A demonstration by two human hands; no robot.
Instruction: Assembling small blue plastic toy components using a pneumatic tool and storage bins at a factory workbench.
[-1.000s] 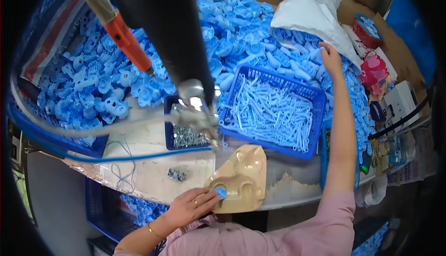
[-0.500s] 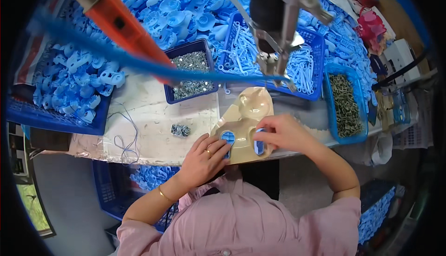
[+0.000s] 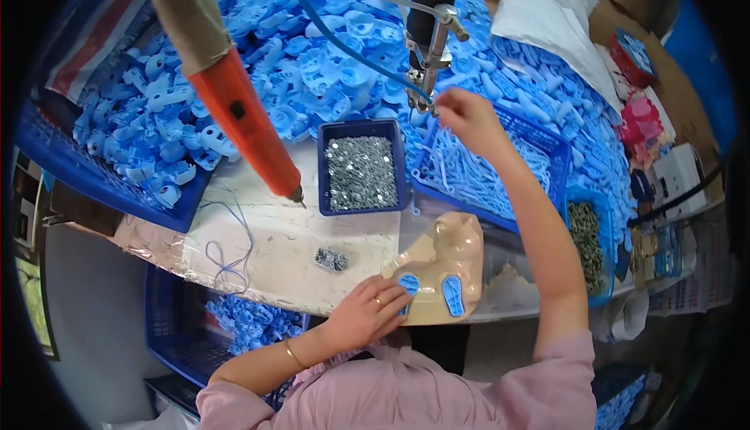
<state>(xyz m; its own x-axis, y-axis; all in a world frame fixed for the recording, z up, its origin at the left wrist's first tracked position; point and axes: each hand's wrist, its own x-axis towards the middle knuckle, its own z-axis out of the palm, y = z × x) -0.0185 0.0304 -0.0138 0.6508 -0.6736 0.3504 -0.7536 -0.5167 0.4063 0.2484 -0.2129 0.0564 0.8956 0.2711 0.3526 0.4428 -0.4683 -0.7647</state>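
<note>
A tan moulded holder (image 3: 451,244) lies at the table's front edge. Two blue sole-shaped plastic pieces sit in its hollows: the right piece (image 3: 453,296) is uncovered, the left piece (image 3: 407,283) partly under my fingers. My left hand (image 3: 367,311) lies with its fingers flat on that left piece and the holder. Raised over the basket, my right hand (image 3: 471,120) has curled fingertips against the lower end of a hanging black-and-metal tool (image 3: 426,78); whether they grip it or something small is hidden.
A dark blue tray of small metal parts (image 3: 361,172) stands behind the holder, beside a hanging orange driver (image 3: 246,125). Rightward are a basket of blue sticks (image 3: 488,168) and a tub of screws (image 3: 586,246). Blue shells (image 3: 320,47) heap behind; a metal-part cluster (image 3: 331,259) lies left.
My right hand has left the right blue piece and risen up and away to the hanging tool. My left hand stays on the left piece. The whole view has shifted.
</note>
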